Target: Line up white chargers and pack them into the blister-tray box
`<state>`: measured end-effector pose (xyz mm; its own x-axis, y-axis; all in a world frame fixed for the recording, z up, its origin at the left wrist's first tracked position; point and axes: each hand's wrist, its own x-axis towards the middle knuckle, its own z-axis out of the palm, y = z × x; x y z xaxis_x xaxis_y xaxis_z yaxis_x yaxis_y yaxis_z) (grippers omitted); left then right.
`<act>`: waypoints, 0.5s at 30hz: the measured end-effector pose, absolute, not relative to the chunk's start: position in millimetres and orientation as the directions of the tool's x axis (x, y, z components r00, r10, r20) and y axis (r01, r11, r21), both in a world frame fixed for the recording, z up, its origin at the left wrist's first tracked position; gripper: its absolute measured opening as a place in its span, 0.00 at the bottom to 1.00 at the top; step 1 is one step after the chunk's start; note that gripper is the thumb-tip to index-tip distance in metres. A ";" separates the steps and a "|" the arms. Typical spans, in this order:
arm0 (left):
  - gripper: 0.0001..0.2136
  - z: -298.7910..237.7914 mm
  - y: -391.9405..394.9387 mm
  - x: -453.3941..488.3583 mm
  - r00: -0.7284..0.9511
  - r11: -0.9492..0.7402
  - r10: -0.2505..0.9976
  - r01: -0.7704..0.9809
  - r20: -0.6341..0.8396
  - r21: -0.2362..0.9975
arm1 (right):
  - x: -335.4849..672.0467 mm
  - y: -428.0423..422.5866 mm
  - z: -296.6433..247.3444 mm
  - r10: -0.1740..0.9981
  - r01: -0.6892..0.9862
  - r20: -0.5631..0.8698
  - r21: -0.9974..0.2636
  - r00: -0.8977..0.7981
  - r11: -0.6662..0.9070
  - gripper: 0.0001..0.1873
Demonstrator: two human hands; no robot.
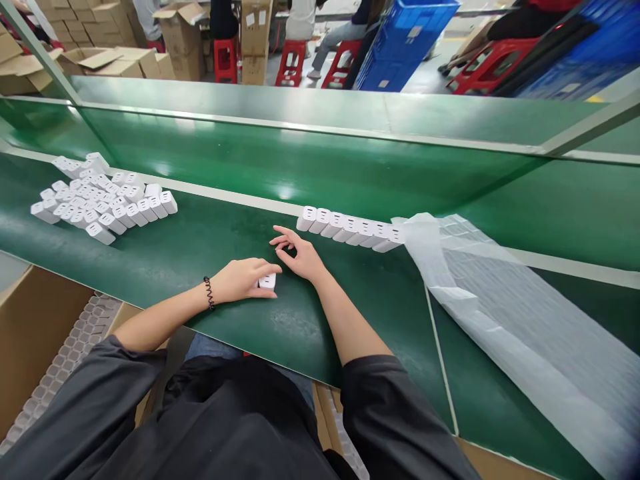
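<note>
My left hand (245,279), with a dark coiled band on the wrist, is closed around a white charger (267,281) whose slotted end faces right. Just above and to the right, my right hand (297,255) hovers with loosely bent fingers apart and nothing in them. Beyond it, a row of white chargers (350,229) stands along the back strip of the green table. A jumbled pile of similar white chargers (95,197) lies at the left.
Translucent wrapping sheet (520,327) spreads over the table's right side, touching the row's end. An open carton (40,333) of clear plastic trays is below left. A green ledge (320,160) runs behind the table. Beyond are red stools (291,63), blue crates (400,43) and seated people.
</note>
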<state>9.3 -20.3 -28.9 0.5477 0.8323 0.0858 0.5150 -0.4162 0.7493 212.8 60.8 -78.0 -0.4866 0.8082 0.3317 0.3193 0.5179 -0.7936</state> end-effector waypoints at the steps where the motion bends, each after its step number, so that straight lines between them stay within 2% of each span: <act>1: 0.21 -28.1 -24.7 5.4 0.452 -0.312 0.889 0.474 0.077 0.823 | 212.3 60.3 -76.8 0.808 0.310 0.344 -0.794 -0.478 0.522 0.27; 2: 0.23 -26.8 -30.7 1.8 0.349 -0.195 0.936 0.388 0.053 0.901 | 211.3 58.9 -74.7 0.809 0.300 0.361 -0.796 -0.464 0.527 0.24; 4: 0.26 -24.7 -45.2 -3.6 0.175 0.044 0.983 0.086 -0.059 0.995 | 207.5 52.2 -67.0 0.808 0.271 0.399 -0.797 -0.432 0.539 0.19; 6: 0.29 -25.3 -59.4 -5.9 0.077 0.213 0.977 -0.269 -0.200 0.939 | 201.0 38.9 -54.7 0.798 0.234 0.436 -0.797 -0.415 0.557 0.15; 8: 0.29 -28.8 -70.3 -6.1 0.031 0.279 0.952 -0.502 -0.305 0.818 | 192.1 19.9 -39.8 0.759 0.181 0.480 -0.780 -0.439 0.599 0.13; 11: 0.26 -36.7 -80.3 -4.5 -0.024 0.275 0.929 -0.625 -0.370 0.731 | 176.7 -11.1 -20.8 0.643 0.123 0.567 -0.693 -0.515 0.710 0.12; 15: 0.26 -47.6 -87.0 -1.5 -0.067 0.229 0.937 -0.625 -0.344 0.746 | 159.0 -35.8 -14.5 0.549 0.213 0.602 -0.539 -0.580 0.815 0.12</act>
